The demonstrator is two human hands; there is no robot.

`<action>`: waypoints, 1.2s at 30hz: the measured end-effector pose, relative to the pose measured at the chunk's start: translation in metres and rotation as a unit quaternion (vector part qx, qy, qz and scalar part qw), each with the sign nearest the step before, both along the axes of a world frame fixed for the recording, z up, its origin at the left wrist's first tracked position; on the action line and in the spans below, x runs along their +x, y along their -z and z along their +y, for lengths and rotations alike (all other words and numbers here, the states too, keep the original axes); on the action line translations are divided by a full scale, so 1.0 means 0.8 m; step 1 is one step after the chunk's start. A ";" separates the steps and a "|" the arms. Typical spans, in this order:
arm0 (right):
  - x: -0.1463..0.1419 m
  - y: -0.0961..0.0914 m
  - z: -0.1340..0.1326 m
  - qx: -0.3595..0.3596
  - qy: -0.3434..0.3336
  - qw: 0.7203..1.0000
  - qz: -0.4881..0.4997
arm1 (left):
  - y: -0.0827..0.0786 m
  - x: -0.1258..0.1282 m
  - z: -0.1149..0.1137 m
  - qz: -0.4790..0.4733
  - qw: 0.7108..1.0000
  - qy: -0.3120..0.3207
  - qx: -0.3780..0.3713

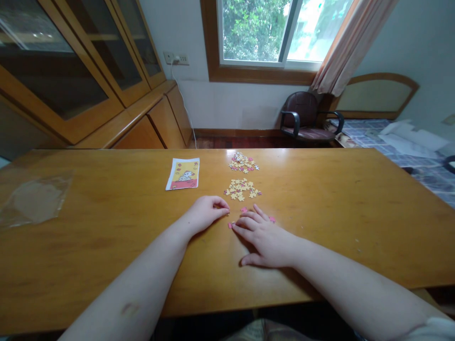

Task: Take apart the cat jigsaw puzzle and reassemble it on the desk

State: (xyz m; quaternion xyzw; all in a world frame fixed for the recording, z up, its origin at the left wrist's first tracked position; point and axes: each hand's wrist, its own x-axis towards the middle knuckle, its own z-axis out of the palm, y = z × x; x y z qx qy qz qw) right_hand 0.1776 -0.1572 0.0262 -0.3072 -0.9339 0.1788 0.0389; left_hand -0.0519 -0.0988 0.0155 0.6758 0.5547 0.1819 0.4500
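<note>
My left hand [209,211] is closed in a pinch, thumb and forefinger together at a small jigsaw piece that barely shows at their tips. With fingers spread, my right hand [265,239] lies low over the table, its forefinger touching a pink jigsaw piece [230,226]. Another pink piece [243,210] lies just beyond its fingers, and one more pink piece [272,219] shows at its far side. Past both hands is a loose pile of mostly yellow pieces [241,188]. A second pile of yellow, pink and white pieces [243,162] sits farther back.
On the wooden table [337,203], a picture card [184,174] with a yellow and pink cartoon lies left of the piles. A clear plastic bag [35,201] rests at the far left. Beyond the table stand a cabinet [142,132], an armchair [305,116] and a bed [377,128].
</note>
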 end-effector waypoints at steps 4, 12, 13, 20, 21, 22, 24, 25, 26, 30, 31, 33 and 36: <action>-0.002 0.002 -0.002 0.005 0.002 1.000 -0.001 | 0.001 -0.002 0.001 0.004 0.999 0.012 -0.032; -0.003 0.003 -0.002 0.010 0.002 1.000 -0.011 | 0.001 0.010 -0.005 0.024 1.000 0.010 0.005; -0.003 0.004 -0.002 0.011 0.001 1.000 -0.013 | 0.001 0.011 -0.005 0.029 0.999 0.011 0.008; -0.004 0.003 -0.002 0.014 0.001 1.000 -0.017 | -0.003 0.013 -0.006 0.060 0.997 0.026 0.028; -0.004 0.003 -0.002 0.013 0.001 1.000 -0.016 | -0.002 0.013 -0.006 0.061 0.997 0.028 0.031; -0.004 0.003 -0.002 0.013 0.002 1.000 -0.015 | -0.002 0.013 -0.006 0.064 0.997 0.030 0.033; -0.004 0.004 -0.002 0.011 0.001 1.000 -0.011 | -0.001 0.014 -0.005 0.071 0.996 0.033 0.038; -0.004 0.004 -0.002 0.011 0.001 1.000 -0.010 | -0.001 0.014 -0.005 0.075 0.996 0.035 0.040; -0.004 0.004 -0.002 0.011 0.001 1.000 -0.008 | 0.000 0.014 -0.005 0.078 0.995 0.037 0.043; -0.003 0.004 -0.002 0.013 0.000 1.000 -0.009 | -0.001 0.015 -0.006 0.090 0.994 0.044 0.051; -0.003 0.004 -0.002 0.013 0.000 1.000 -0.010 | -0.001 0.015 -0.006 0.094 0.993 0.045 0.053; -0.003 0.005 -0.002 0.013 0.000 1.000 -0.011 | -0.002 0.015 -0.007 0.107 0.991 0.050 0.062; -0.003 0.005 -0.002 0.010 0.000 1.000 -0.012 | -0.003 0.016 -0.007 0.130 0.985 0.075 0.089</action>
